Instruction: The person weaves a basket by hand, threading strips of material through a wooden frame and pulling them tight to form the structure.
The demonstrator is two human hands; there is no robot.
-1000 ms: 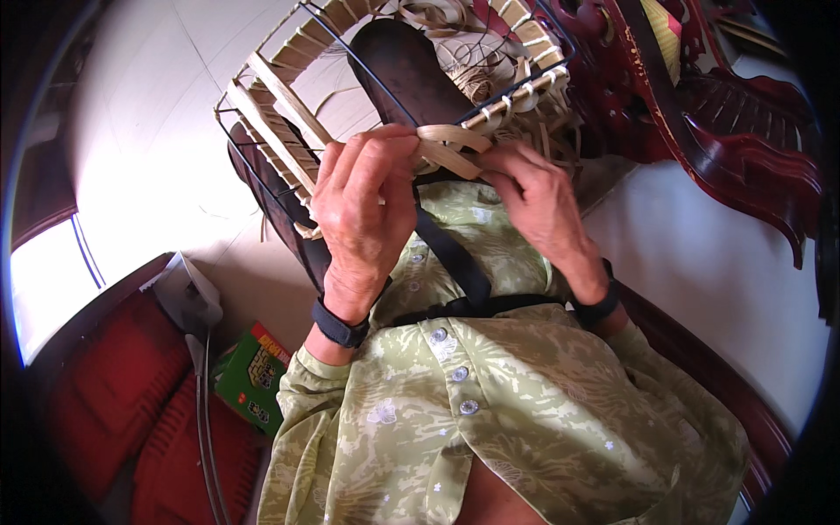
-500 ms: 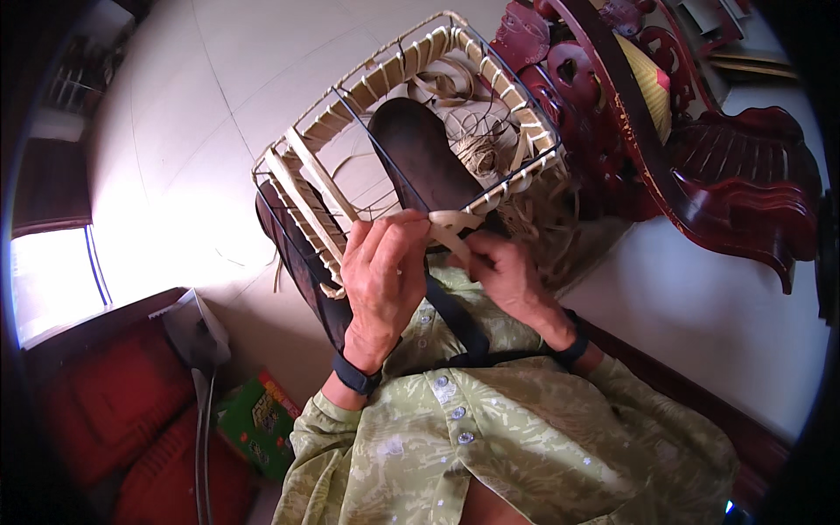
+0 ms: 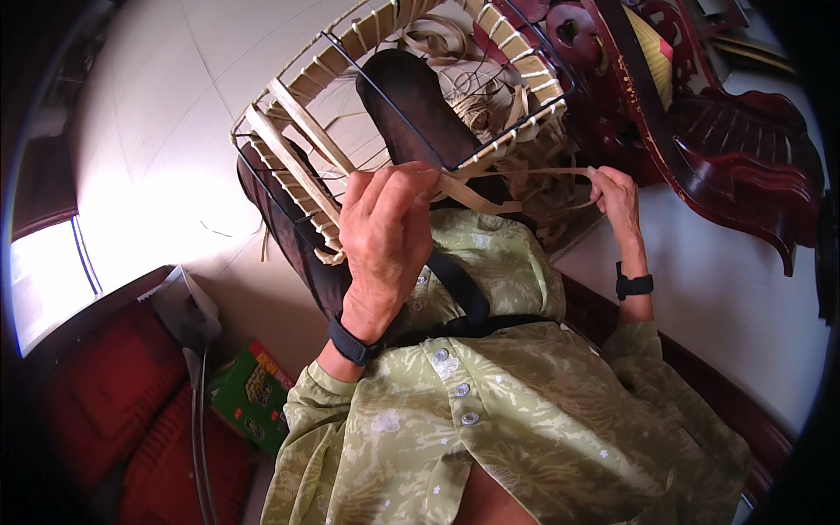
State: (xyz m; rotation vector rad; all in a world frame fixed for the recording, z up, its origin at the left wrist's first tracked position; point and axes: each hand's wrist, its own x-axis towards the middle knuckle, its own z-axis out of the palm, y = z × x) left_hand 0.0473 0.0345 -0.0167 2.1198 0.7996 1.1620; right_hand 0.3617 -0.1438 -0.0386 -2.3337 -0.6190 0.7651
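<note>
A wire basket frame [image 3: 332, 52], partly wrapped with pale cane strips, rests on my lap. My left hand [image 3: 385, 236] grips the near edge of the frame, pinching a flat cane strip [image 3: 490, 199] against it. My right hand [image 3: 617, 197] is out to the right, pulling the thin end of that strip taut. Loose cane strips [image 3: 477, 105] lie bundled inside and behind the frame. Both wrists wear dark bands.
A dark carved wooden chair [image 3: 700, 131] stands at the upper right. On the left sit red cushions [image 3: 96, 394], a green printed box [image 3: 249, 394] and a white bag [image 3: 184, 302]. Pale tiled floor [image 3: 157, 114] lies beyond the frame.
My right hand moved away from the left, out to the right, drawing the cane strip tight. The frame sits closer and larger in view.
</note>
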